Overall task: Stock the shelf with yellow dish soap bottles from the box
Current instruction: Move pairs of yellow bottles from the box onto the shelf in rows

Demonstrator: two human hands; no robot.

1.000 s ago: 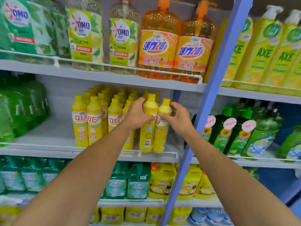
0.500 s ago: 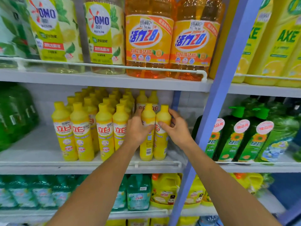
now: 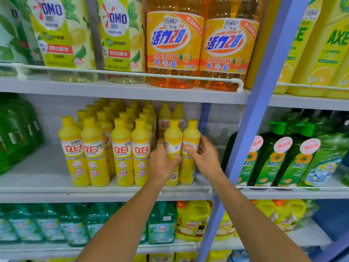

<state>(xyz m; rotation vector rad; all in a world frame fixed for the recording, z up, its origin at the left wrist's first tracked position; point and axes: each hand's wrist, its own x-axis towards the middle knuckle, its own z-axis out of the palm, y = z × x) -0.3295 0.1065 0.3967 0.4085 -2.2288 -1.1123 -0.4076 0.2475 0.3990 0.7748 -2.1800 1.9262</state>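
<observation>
The left hand (image 3: 162, 164) has its fingers curled round one yellow dish soap bottle (image 3: 173, 138), and the right hand (image 3: 206, 160) grips a second yellow bottle (image 3: 191, 136) just beside it, with the thumb on the front and the fingers on its right side. Both bottles stand upright, side by side, at the near edge of the middle shelf (image 3: 37, 178), at the right end of the front row of yellow bottles (image 3: 120, 154). Just right of them rises the blue post (image 3: 251, 133), and beyond it stand dark green bottles (image 3: 272, 163).
</observation>
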